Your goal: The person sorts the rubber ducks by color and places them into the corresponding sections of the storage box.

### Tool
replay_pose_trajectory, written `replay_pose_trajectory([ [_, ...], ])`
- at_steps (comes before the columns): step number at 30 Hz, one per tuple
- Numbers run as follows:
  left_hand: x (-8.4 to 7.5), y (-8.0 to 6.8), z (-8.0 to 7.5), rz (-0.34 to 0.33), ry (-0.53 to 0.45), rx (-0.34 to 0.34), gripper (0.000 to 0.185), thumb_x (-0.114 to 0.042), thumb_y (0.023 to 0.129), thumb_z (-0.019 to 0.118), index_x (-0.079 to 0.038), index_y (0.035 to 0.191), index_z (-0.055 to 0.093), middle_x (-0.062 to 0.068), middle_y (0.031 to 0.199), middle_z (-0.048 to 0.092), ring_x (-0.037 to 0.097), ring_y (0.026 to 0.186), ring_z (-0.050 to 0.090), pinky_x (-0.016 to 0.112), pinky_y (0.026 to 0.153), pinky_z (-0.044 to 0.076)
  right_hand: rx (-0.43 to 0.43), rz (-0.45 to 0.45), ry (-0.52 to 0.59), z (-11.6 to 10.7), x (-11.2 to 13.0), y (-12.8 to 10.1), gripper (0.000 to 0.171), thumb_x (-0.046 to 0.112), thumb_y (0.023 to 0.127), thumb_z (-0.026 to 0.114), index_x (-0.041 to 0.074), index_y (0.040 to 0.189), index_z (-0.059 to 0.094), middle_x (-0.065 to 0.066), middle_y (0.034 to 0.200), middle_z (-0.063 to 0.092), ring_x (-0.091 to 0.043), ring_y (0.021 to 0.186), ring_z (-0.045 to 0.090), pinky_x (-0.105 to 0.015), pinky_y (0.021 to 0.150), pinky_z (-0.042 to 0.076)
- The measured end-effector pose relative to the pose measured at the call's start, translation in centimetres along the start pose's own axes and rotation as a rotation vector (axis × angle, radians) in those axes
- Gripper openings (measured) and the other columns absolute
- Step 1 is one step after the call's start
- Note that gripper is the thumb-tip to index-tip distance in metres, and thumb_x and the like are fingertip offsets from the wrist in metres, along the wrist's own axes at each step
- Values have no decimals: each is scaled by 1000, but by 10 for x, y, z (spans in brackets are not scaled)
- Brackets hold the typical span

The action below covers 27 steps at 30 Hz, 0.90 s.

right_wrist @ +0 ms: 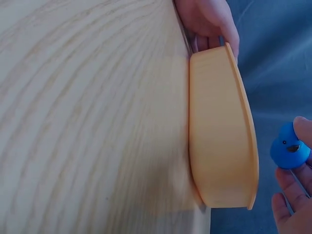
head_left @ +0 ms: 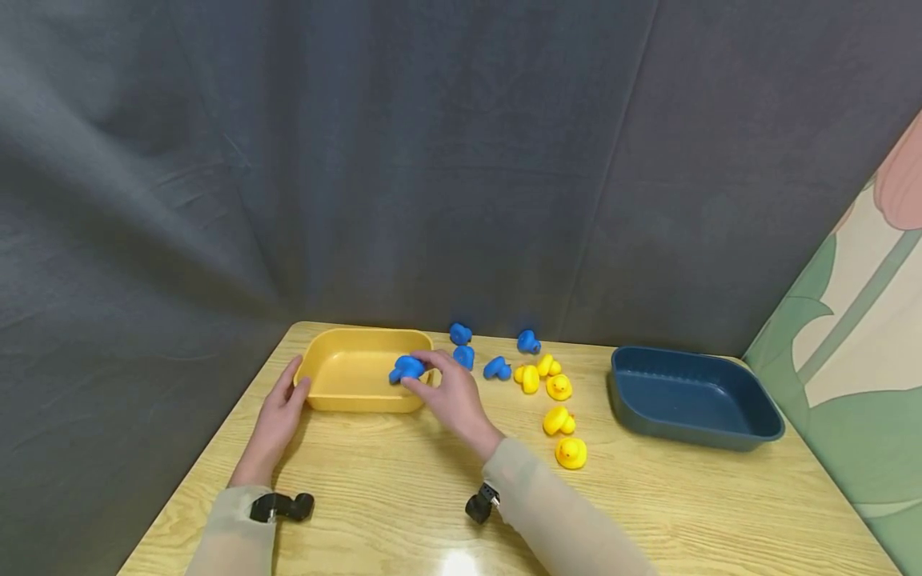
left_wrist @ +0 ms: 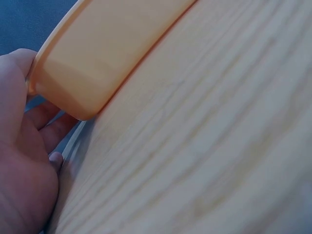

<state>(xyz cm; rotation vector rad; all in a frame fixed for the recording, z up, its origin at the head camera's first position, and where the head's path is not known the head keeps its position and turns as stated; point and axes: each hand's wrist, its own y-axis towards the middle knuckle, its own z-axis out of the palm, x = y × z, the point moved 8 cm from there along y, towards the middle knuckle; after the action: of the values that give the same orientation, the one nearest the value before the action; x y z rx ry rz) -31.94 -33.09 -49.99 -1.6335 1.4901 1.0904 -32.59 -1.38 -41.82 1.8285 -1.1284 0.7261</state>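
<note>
Blue rubber duck [head_left: 406, 369] pinched in the fingertips of the right hand [head_left: 452, 398], held over the right end of the yellow tray [head_left: 338, 400], just above its rim. Right wrist view shows the same duck [right_wrist: 290, 149] between fingertips [right_wrist: 304, 130], beak facing the camera, tray wall [right_wrist: 219, 131] right beside it.

Left hand [head_left: 277, 416] rests on the table against the tray's left end, thumb on the rim, fingers relaxed along the wall. Left wrist view: thumb [left_wrist: 14, 92] on the tray corner [left_wrist: 73, 92], other fingers tucked below it by the table edge.

Just right of the gripping hand: four more blue ducks [head_left: 461, 334], [head_left: 464, 357], [head_left: 497, 368], [head_left: 528, 342] loose on the wooden table [head_left: 684, 512], near the back edge. Past them, a cluster of yellow ducks [head_left: 558, 387], with two more [head_left: 558, 420] and [head_left: 571, 453] nearer the person. Further right, well apart from the hand, a dark blue tray [head_left: 695, 396].

Black wrist cameras [head_left: 282, 506] and [head_left: 481, 504] on both sleeves. Grey cloth backdrop [head_left: 432, 160] behind the table, floral panel [head_left: 857, 344] at far right.
</note>
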Motion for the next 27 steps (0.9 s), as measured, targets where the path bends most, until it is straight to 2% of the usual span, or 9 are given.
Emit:
replay_pose_trajectory([
  [7, 0, 0, 2, 7, 32, 6, 78, -57, 117, 45, -24, 180, 13, 14, 184, 13, 38, 169, 11, 59, 135, 14, 38, -23, -57, 11, -4, -2, 45, 23, 100, 86, 8, 141, 74, -5, 122, 74, -32, 117, 71, -48, 102, 57],
  [13, -2, -1, 2, 18, 45, 7, 78, -58, 117, 45, -23, 180, 14, 16, 184, 14, 40, 168, 13, 60, 134, 16, 47, -47, -107, 15, -6, -4, 45, 24, 101, 85, 8, 141, 73, -5, 124, 75, -30, 116, 72, -43, 98, 58],
  [19, -2, 0, 1, 26, 35, 3, 78, -56, 117, 45, -22, 180, 15, 16, 183, 16, 39, 168, 13, 59, 134, 17, 53, -41, -112, 16, -7, -3, 46, 24, 101, 84, 9, 143, 72, -7, 129, 75, -32, 121, 70, -46, 101, 58],
  [27, -1, 1, 1, 21, 35, 0, 75, -51, 118, 46, -20, 180, 15, 16, 183, 16, 39, 169, 13, 58, 134, 16, 48, -41, -170, 16, -9, -4, 46, 26, 101, 84, 10, 144, 74, -7, 140, 74, -32, 134, 64, -51, 110, 54],
])
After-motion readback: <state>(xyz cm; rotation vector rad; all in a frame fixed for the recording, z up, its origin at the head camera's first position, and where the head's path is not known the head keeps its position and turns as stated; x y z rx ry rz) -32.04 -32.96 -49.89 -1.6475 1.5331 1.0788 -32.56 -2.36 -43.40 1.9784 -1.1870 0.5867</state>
